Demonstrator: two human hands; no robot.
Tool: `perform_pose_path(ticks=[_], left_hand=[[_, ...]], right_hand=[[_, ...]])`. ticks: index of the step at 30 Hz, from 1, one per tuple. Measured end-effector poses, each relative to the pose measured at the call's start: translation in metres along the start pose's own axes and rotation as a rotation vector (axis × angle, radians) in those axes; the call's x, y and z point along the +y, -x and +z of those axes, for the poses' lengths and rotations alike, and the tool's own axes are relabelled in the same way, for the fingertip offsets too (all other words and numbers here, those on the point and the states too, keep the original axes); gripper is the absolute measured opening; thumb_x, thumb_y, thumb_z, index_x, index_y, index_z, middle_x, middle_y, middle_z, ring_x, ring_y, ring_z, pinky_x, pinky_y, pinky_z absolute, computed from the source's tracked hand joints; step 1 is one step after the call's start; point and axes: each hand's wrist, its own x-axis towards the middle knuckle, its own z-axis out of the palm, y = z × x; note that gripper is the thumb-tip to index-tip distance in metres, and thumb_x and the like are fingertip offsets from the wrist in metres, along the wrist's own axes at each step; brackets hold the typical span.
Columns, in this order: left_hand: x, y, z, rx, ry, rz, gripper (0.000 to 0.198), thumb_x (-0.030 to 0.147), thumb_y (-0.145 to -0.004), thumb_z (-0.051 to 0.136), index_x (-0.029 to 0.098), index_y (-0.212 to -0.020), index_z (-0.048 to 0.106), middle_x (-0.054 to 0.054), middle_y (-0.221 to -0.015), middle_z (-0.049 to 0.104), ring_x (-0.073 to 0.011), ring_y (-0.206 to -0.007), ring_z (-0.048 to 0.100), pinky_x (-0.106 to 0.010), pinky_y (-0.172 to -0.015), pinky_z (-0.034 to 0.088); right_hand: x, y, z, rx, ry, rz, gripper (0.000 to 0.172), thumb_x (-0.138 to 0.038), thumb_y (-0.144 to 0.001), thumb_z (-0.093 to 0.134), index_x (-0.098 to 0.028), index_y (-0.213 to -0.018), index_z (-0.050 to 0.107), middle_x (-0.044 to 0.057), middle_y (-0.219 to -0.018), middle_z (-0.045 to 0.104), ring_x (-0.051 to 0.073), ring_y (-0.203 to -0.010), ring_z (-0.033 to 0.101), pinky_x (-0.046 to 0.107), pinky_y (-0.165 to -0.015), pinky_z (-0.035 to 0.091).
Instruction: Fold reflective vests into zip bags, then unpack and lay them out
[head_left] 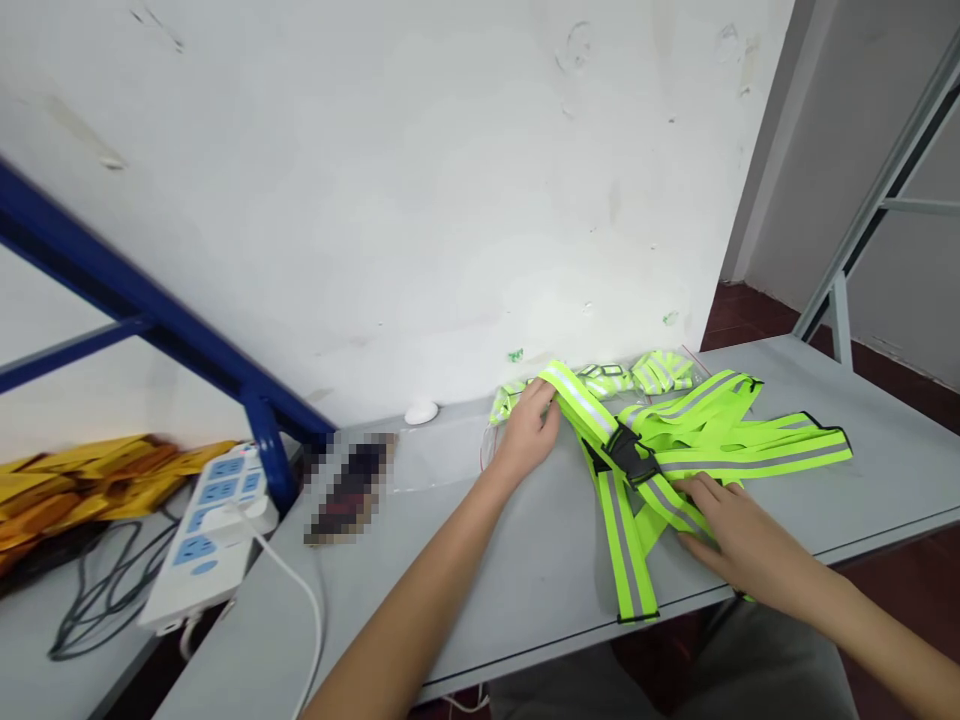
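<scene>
A neon-yellow reflective strap vest with grey reflective stripes and black edging lies spread on the grey table. My left hand grips one of its straps near the wall, lifting that part off the tabletop. A black plastic buckle joins the strap between my two hands and looks fastened. My right hand pinches the same strap on the near side of the buckle, close to the table's front edge. Several other straps fan out to the right, and one hangs toward the front edge.
Clear bags of folded reflective straps lie along the white wall. To the left are a white power strip with a cable, yellow packages, a blue metal frame and a small white object. A blurred-out item lies on the table.
</scene>
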Motion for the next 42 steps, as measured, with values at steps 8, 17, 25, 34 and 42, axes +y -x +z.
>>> perform_pose_path(ticks=[8, 17, 25, 34, 42], left_hand=[[0.009, -0.037, 0.026, 0.158, 0.675, -0.239, 0.045, 0.016, -0.073, 0.047, 0.021, -0.115, 0.06, -0.004, -0.105, 0.067, -0.0197, -0.094, 0.062, -0.033, -0.083, 0.049], [0.003, -0.078, 0.033, 0.246, 0.947, -0.411, 0.026, 0.02, -0.068, 0.051, 0.02, -0.092, 0.06, -0.001, -0.091, 0.063, -0.0142, -0.082, 0.057, -0.023, -0.068, 0.045], [-0.01, -0.124, 0.036, 0.294, 0.848, -0.421, 0.013, 0.029, -0.069, 0.053, 0.021, -0.069, 0.044, 0.001, -0.073, 0.053, -0.0137, -0.07, 0.051, -0.023, -0.063, 0.041], [-0.003, -0.103, 0.032, 0.081, 0.458, -0.367, 0.018, 0.028, -0.07, 0.058, 0.022, -0.058, 0.046, 0.003, -0.056, 0.046, -0.0172, -0.063, 0.049, -0.027, -0.064, 0.038], [0.049, 0.02, 0.013, -0.108, -0.023, -0.177, 0.02, 0.04, -0.083, 0.059, 0.021, -0.085, 0.056, -0.004, -0.084, 0.057, -0.0231, -0.082, 0.053, -0.036, -0.078, 0.041]], right_hand=[[0.005, 0.031, -0.007, 0.081, -0.109, 0.091, 0.06, -0.046, -0.076, 0.068, -0.027, -0.129, 0.048, 0.012, -0.124, 0.053, 0.032, -0.114, 0.052, 0.046, -0.09, 0.049], [-0.006, 0.02, 0.014, 0.102, -0.166, -0.022, 0.021, -0.039, -0.089, 0.057, -0.022, -0.076, 0.059, 0.005, -0.08, 0.061, 0.023, -0.081, 0.057, 0.043, -0.082, 0.045], [-0.003, 0.009, 0.023, 0.396, -0.627, 0.084, 0.021, -0.045, -0.087, 0.059, -0.024, -0.09, 0.065, 0.002, -0.069, 0.056, 0.021, -0.076, 0.057, 0.035, -0.075, 0.049], [-0.011, 0.006, 0.037, 0.286, -1.056, 0.141, 0.016, -0.039, -0.084, 0.062, -0.023, -0.088, 0.062, 0.003, -0.084, 0.068, 0.021, -0.085, 0.065, 0.031, -0.078, 0.051], [-0.039, -0.009, 0.048, 0.228, -0.848, 0.012, 0.01, -0.029, -0.088, 0.058, -0.022, -0.094, 0.061, 0.003, -0.09, 0.071, 0.019, -0.084, 0.066, 0.029, -0.076, 0.05]])
